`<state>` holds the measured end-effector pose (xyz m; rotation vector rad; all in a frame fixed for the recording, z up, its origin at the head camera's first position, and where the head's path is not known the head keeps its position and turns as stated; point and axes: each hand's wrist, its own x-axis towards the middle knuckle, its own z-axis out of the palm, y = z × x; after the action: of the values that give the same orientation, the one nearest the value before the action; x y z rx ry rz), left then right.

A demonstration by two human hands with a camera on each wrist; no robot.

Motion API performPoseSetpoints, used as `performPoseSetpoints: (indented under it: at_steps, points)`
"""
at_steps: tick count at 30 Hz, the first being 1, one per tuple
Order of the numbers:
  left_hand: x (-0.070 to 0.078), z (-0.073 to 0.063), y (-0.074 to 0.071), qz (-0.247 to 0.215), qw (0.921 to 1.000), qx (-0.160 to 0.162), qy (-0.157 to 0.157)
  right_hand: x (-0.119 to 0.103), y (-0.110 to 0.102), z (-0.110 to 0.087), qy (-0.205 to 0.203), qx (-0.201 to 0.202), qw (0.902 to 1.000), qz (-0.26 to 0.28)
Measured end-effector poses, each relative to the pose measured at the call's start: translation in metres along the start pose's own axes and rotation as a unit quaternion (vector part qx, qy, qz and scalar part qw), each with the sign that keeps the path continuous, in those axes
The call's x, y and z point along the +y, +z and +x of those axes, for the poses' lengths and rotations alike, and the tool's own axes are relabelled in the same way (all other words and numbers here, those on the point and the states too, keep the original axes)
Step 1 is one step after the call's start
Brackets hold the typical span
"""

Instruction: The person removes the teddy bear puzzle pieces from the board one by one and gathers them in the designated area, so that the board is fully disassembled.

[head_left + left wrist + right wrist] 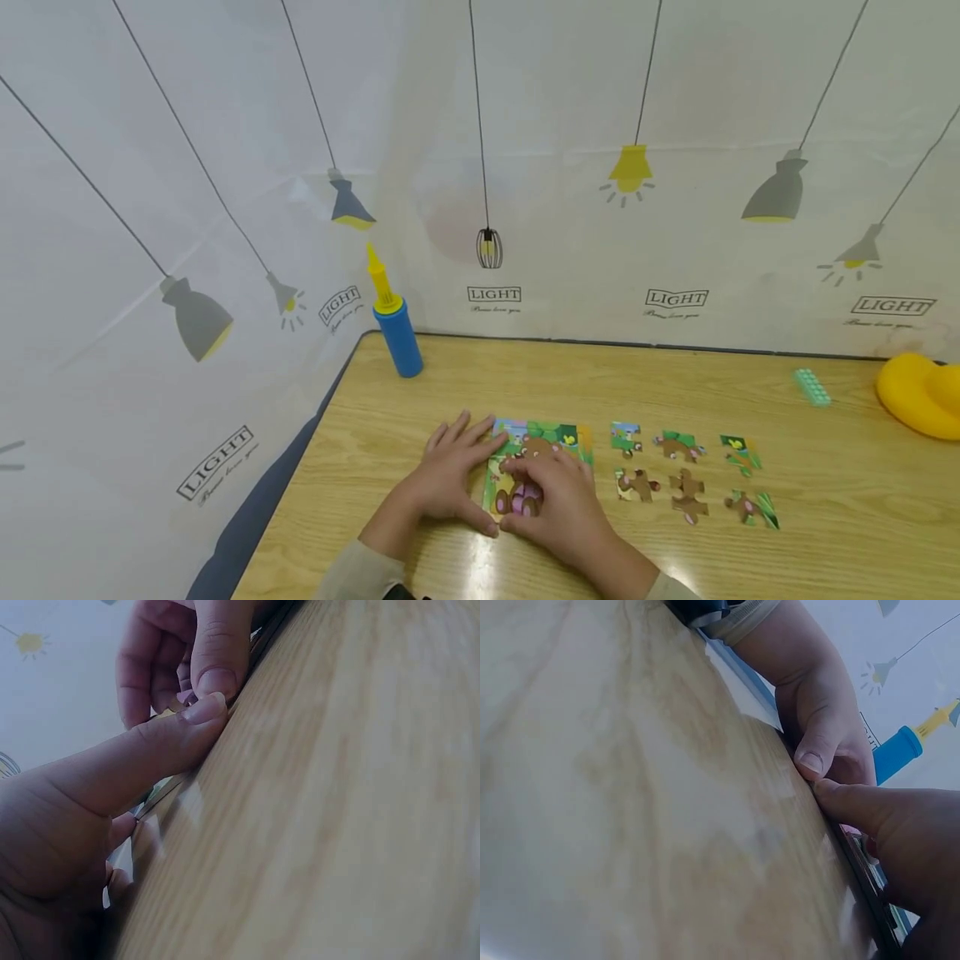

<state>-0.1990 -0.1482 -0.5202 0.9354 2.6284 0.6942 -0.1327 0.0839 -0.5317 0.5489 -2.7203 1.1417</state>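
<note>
A square jigsaw puzzle [506, 479] with a brown bear picture lies on the table under both hands. My left hand [453, 475] rests along its left side, fingers spread and extended, with the thumb reaching to the lower left corner. Over the lower part, my right hand [566, 508] bends its index finger and thumb around a puzzle piece [528, 493] with pink and brown print. Its other fingers cover the puzzle's right side. Both thumb tips meet at the near edge, where the left thumb [202, 712] sits beside the right thumb [217, 675]. Much of the piece is hidden.
Several loose puzzle pieces [688, 487] lie in two rows to the right. A blue and yellow hand pump [401, 342] stands at the back left corner. A mint toy brick [812, 387] and a yellow rubber duck [915, 396] are at the far right. Lamp-printed sheeting [562, 200] borders the table.
</note>
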Motion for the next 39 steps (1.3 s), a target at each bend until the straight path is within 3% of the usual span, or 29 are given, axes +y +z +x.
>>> performPoseSetpoints:
  at_steps: [7,15,22,39]
  points:
    - [0.001,0.002,0.001,0.008,1.0000,-0.001,-0.001,0.004,0.001,-0.005,-0.056,0.023,0.9976,-0.034]
    - [0.001,0.004,0.002,0.005,1.0000,-0.004,0.001,0.007,0.000,-0.007,-0.065,0.036,0.9960,-0.049]
    - [0.000,0.004,0.004,0.007,1.0000,-0.001,0.000,0.009,0.000,-0.007,-0.102,0.100,0.9877,-0.062]
    - [0.001,0.001,0.002,0.010,0.9999,0.006,-0.002,0.020,-0.021,-0.034,-0.124,0.123,0.9804,-0.090]
